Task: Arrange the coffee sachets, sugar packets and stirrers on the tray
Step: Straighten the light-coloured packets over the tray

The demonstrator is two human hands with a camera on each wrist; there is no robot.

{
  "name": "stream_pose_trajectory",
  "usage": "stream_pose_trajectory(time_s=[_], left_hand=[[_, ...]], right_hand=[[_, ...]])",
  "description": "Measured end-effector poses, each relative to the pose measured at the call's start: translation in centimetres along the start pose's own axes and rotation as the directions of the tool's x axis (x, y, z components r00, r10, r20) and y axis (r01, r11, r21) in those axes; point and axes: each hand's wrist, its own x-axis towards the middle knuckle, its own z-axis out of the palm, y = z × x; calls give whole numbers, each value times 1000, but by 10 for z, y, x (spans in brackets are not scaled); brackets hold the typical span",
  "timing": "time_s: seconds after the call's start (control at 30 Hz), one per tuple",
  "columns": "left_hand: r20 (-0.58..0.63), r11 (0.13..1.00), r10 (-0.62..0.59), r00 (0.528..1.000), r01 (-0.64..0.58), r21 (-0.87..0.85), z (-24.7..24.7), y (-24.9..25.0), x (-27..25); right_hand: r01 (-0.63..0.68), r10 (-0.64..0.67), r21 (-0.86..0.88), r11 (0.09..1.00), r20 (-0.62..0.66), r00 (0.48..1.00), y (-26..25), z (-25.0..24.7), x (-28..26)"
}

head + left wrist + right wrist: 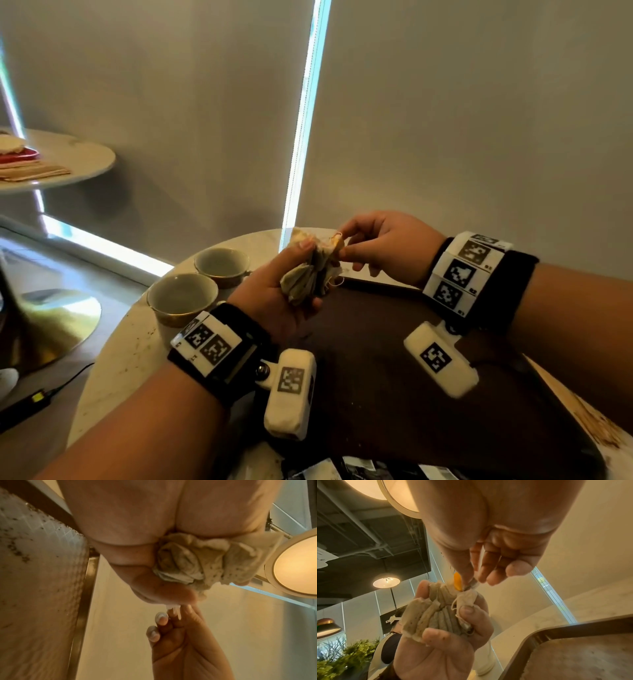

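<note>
Her left hand (274, 301) grips a bunch of sachets (306, 279) standing upright above the tray (394, 359); her right hand (387, 246) pinches one's top tag (458, 581).

Left hand (274, 301) raised, palm up, fingers curled round a bunch of sachets (308, 274); right hand (383, 246) pinching its top, thumb-to-forefinger.

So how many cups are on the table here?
2, both empty, on the table left of the tray: the near cup by the left wrist and the far cup behind it. More could be hidden behind the hands.
</note>
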Motion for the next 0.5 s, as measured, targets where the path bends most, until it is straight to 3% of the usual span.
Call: stream_pose_trajectory(time_s=[0.23,0.5], left_hand=[[4,1000,2,1000,-2,1,-4,1,3],[-51,999,-11,999,9,-33,-5,0,8]], right_hand=[[-1,-5,186,983,30,1000,5,5,10],[17,-16,110,994,-10,1000,15,3,11]])
